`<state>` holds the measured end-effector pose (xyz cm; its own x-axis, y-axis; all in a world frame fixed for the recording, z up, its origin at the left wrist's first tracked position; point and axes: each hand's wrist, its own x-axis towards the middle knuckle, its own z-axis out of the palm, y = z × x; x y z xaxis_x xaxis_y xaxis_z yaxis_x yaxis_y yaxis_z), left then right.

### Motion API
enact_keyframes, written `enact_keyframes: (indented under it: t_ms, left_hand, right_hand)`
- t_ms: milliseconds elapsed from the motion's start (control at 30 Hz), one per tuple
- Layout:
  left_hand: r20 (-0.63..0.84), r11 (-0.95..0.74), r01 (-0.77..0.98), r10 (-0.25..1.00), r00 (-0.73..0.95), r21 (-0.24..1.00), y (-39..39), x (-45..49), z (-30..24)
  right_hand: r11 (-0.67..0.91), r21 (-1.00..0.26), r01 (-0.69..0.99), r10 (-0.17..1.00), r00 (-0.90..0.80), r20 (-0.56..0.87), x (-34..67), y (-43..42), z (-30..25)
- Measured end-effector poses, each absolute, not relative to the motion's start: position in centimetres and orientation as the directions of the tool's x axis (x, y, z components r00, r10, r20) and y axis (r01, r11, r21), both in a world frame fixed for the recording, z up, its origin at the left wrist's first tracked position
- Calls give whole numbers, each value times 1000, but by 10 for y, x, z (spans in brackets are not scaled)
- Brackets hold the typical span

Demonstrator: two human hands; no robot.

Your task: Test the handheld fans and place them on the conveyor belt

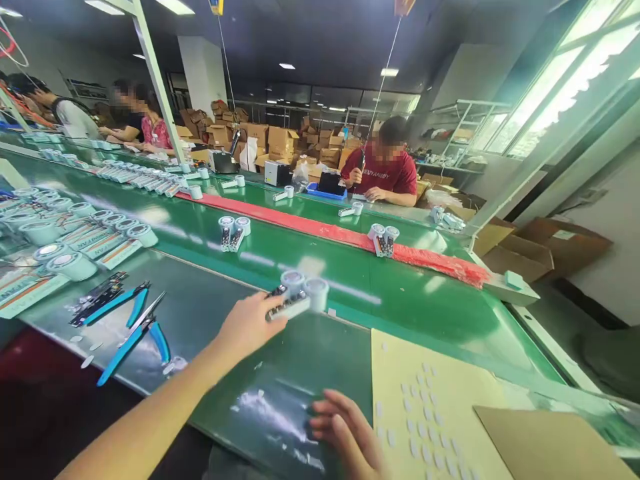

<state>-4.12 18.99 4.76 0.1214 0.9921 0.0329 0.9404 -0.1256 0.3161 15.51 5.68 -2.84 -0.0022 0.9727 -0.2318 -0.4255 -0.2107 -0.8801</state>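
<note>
My left hand point(253, 327) reaches out over the near edge of the conveyor belt. Its fingers are wrapped round the bodies of two pale-blue round-headed devices point(293, 305), held side by side with dark electronics showing on top; the round heads point away from me. Lower down, my right hand point(345, 430) hovers over the green worktop with its fingers apart and nothing in them. Just to its right lies a yellow sheet point(387, 367) dotted with several small white oval stickers point(425, 397).
Blue-handled pliers point(133, 333) and dark circuit boards point(100, 297) lie at left, beside rows of pale-blue devices point(100, 243). More device pairs point(234, 233) sit on the green belt point(320, 263), which a red strip point(310, 227) divides. A co-worker point(390, 167) sits opposite. Brown cardboard point(550, 443) covers the sheet's corner.
</note>
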Motion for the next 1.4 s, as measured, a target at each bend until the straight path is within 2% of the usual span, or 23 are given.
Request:
enact_keyframes:
  t_ms: [100, 200, 233, 300, 400, 433, 500, 600, 700, 933, 1167, 1400]
  left_hand:
    - [-36, -162, 937, 983, 181, 311, 110, -24, 38]
    - [-171, -89, 938, 973, 153, 335, 56, -14, 32]
    - [-201, -51, 930, 971, 132, 363, 45, -12, 30]
    - [-232, 20, 869, 967, 109, 494, 27, -12, 27]
    - [-300, 174, 607, 947, 112, 775, 11, -17, 19]
    - [-342, 245, 488, 932, 118, 838, 8, -19, 17]
    - [-424, 375, 274, 894, 146, 886, 2, -23, 11]
    - [-489, 495, 29, 845, 216, 868, -4, -24, 5]
    - [-535, 596, -120, 779, 328, 794, -12, -21, -1]
    - [-557, 615, -79, 756, 344, 785, -24, -5, -17]
    - [-533, 556, -52, 816, 224, 830, -28, 4, -25]
    - [-524, 567, -102, 805, 278, 817, -35, 8, -27]
  right_hand:
    - [-304, -724, -619, 945, -102, -309, 121, 41, -26]
    - [-345, -668, -660, 932, -153, -330, 104, 25, -23]
    - [-349, -671, -654, 929, -150, -338, 102, 19, -23]
    - [-361, -680, -639, 921, -129, -368, 101, 10, -23]
    - [-384, -682, -623, 902, -96, -421, 106, -1, -24]
    - [-391, -681, -619, 899, -98, -428, 109, -4, -24]
    - [-415, -666, -620, 891, -129, -435, 118, -10, -24]
    - [-472, -607, -639, 860, -181, -478, 136, -21, -24]
    - [-508, -570, -646, 827, -180, -533, 155, -34, -25]
    - [-483, -637, -600, 843, -124, -523, 169, -54, -32]
    - [-452, -694, -560, 860, -66, -507, 163, -61, -41]
    - [-433, -713, -552, 876, -71, -477, 161, -65, -52]
